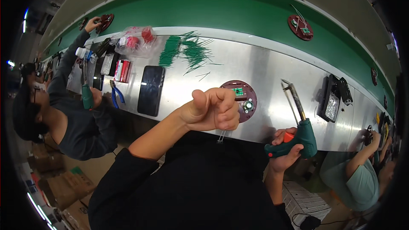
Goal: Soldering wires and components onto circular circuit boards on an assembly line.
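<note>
My right hand (286,151) is wrapped round a dark green soldering gun (304,138) with a red trigger, its metal tip pointing up and away over the bench. My left hand (216,108) is raised before me, palm up, with its fingers curled in. Two thin pale leads of a small part (220,139) stick out below its little finger; the grip on it is mostly hidden. Just behind my left hand lies a round dark red disc (252,102) carrying a green circuit board and a small round component. The hand covers the disc's near left side.
On the metal bench (187,89) are a black phone (151,90), blue-handled pliers (117,94), many green wires (194,51) and a plastic bag (136,44). At right stands a black tray (330,100). Another disc (300,27) rests on the green strip. People work on both sides.
</note>
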Tool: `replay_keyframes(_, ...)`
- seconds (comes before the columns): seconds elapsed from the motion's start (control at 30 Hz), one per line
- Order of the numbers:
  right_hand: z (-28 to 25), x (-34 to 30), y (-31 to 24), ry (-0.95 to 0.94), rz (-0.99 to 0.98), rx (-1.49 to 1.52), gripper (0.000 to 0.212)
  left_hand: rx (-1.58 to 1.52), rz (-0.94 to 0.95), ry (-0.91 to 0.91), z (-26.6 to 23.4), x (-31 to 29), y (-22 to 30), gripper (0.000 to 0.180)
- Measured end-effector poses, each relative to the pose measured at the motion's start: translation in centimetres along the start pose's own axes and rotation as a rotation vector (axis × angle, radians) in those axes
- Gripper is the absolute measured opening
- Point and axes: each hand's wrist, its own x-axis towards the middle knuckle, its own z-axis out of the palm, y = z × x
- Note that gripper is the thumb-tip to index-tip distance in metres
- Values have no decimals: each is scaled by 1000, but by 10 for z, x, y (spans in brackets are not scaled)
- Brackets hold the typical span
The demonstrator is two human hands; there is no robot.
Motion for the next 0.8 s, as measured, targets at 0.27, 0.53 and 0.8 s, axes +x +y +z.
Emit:
replay_keyframes(0.27,-11,-3,3,-18,-51,-4,70,-158,61,-269,-14,8,5,57)
replay_keyframes(0.53,-16,-4,0,-33,-56,-64,70,-186,0,-286,-21,7,14,46)
replay_keyframes(0.8,-21,-12,1,-7,-65,-88,71,1225,139,673,6,-3,58,22)
